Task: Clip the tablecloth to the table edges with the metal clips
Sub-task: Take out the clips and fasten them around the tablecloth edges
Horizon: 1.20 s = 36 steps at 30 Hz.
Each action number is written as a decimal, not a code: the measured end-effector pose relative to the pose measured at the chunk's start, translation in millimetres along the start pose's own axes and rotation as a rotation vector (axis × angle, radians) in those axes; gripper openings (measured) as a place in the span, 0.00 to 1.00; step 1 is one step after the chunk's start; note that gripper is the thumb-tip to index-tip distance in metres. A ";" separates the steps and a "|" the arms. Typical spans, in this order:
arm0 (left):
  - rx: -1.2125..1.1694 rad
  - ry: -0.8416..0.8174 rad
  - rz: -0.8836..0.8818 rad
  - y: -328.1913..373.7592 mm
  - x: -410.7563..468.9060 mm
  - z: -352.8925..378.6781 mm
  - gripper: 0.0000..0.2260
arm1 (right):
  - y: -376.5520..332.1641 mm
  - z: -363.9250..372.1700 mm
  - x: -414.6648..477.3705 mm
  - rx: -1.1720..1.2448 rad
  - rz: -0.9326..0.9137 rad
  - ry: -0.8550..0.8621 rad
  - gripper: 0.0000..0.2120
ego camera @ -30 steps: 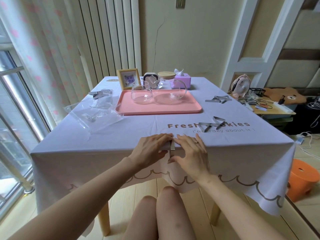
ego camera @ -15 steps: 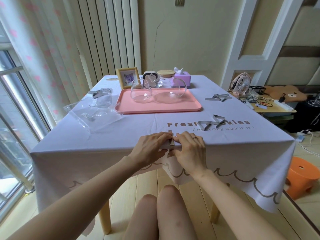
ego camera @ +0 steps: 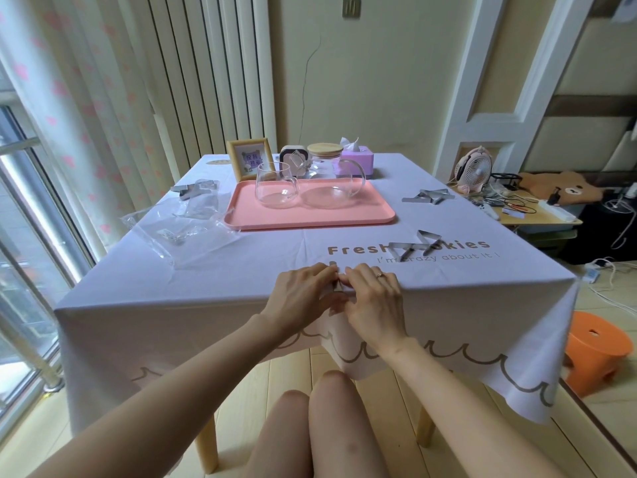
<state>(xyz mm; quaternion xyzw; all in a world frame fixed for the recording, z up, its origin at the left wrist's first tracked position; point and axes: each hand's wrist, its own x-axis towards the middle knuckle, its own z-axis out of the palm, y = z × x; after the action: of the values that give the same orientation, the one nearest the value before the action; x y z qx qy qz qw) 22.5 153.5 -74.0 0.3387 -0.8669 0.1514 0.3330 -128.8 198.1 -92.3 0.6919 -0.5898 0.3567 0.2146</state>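
A pale lilac tablecloth (ego camera: 241, 267) with brown lettering covers the table and hangs over its near edge. At the middle of that edge my left hand (ego camera: 299, 294) and my right hand (ego camera: 374, 298) meet, fingers curled round a metal clip (ego camera: 338, 287) that sits on the edge; only a sliver of it shows between them. Loose metal clips lie on the cloth: a pair (ego camera: 415, 246) just beyond my right hand, several more (ego camera: 429, 195) at the right side, others (ego camera: 193, 189) at the far left.
A pink tray (ego camera: 310, 215) with two glass vessels stands mid-table, with a photo frame (ego camera: 249, 158), a jar and a tissue box (ego camera: 356, 159) behind. Clear plastic bags (ego camera: 179, 225) lie left. An orange stool (ego camera: 598, 350) stands right of the table. My knees are under the near edge.
Both hands have crept a little farther onto the table edge and closed in over the clip, which now shows less than before.
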 end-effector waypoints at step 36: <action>-0.159 -0.200 -0.124 28.7 31.9 -3.9 0.13 | 87.3 -31.0 44.5 0.072 0.317 -0.199 0.06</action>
<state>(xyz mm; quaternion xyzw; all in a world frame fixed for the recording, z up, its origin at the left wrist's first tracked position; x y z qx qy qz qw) -12.9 160.7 -50.6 0.3775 -0.8824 0.0269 0.2796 -218.7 172.3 -49.7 0.6297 -0.6965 0.3367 0.0713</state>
